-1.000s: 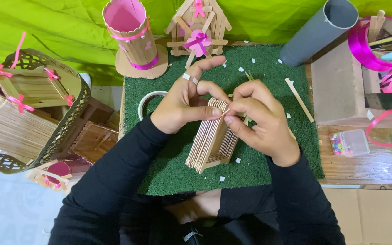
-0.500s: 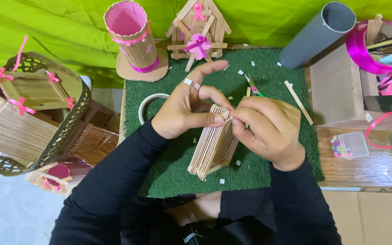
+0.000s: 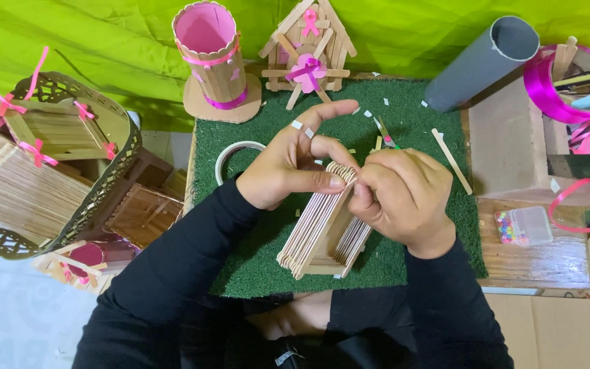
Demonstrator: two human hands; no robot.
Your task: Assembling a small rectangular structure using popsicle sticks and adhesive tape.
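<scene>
Both my hands hold a small box-like piece built from wooden ice-cream sticks over a green artificial-grass mat. My left hand pinches the top edge of the stick wall with thumb and fingers, index finger stretched out. My right hand grips the same top edge from the right side, fingers curled over the stick ends. The lower end of the piece rests near the mat's front.
On the mat lie a roll of white tape, a loose stick and small scissors. Behind stand a pink-lined stick cup, a stick house and a grey tube. Stick crafts in a basket sit left; pink ribbon right.
The stick piece has shifted slightly toward me and tilted more upright. My right hand has slid over its top edge, and my left index finger has lifted higher.
</scene>
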